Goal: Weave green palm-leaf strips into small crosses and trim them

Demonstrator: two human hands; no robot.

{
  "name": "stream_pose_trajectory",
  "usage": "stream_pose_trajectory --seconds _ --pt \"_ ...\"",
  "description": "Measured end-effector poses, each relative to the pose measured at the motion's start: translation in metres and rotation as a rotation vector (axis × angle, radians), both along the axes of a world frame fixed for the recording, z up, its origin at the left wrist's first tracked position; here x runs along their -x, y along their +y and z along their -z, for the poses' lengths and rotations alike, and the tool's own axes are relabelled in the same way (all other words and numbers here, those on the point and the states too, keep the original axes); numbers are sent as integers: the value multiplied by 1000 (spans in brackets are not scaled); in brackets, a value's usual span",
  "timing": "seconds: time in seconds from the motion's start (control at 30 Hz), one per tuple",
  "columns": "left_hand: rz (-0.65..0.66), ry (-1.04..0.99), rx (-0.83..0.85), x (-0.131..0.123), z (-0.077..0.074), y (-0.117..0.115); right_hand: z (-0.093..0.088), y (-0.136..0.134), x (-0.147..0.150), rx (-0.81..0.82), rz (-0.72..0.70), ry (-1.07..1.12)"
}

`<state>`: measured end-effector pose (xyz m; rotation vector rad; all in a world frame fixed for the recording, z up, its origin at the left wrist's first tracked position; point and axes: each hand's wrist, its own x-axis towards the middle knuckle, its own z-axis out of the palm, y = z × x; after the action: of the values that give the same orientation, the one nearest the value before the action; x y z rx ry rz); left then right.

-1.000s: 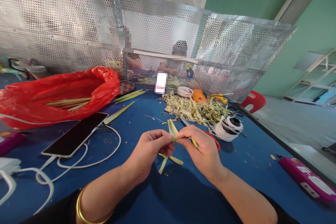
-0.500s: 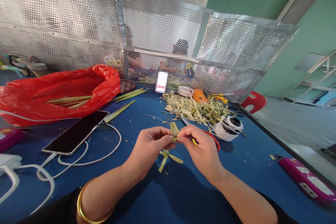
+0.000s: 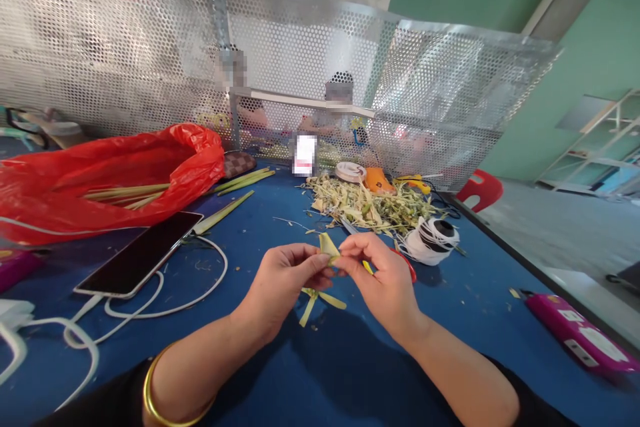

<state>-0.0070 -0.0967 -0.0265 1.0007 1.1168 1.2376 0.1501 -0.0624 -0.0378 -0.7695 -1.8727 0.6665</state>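
Between my two hands is a small folded piece of pale green leaf [image 3: 327, 245]. My left hand [image 3: 290, 280] pinches it between thumb and fingers from the left. From the right, the thumb and forefinger of my right hand [image 3: 380, 277] are closed on the same leaf. Below my fingers, narrow leaf strips [image 3: 320, 300] spread out; whether they join the held piece is hidden. Red-handled scissors [image 3: 407, 265] lie partly behind my right hand. A spool of white string [image 3: 431, 241] stands beyond them.
A pile of leaf scraps [image 3: 370, 203] lies at the back, with a tape roll [image 3: 351, 172] at its edge. On the left are a red plastic bag [image 3: 200, 153] of stalks, a phone [image 3: 143, 255] and a white cable [image 3: 220, 273]. A perforated metal screen [image 3: 295, 40] stands behind.
The head view has shifted slightly, so everything sits a little further left. Both hands keep hold of the leaf; my right forefinger has lifted slightly away from the thumb.
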Motion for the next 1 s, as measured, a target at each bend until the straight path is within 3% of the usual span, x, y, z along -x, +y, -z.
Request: stream_pose_trajectory --seconds 0.13,0.27,0.77,1.0 --pt "20 -84 52 2 1 -1 -3 3 -3 -258 -56 -123" --pt "23 -109 65 3 1 -3 -4 3 -2 -268 -67 -81" --pt "-81 187 -158 -2 -1 -4 -6 -7 6 262 24 132" --pt "-25 267 -210 -2 -1 -7 -9 -6 6 293 -1 107"
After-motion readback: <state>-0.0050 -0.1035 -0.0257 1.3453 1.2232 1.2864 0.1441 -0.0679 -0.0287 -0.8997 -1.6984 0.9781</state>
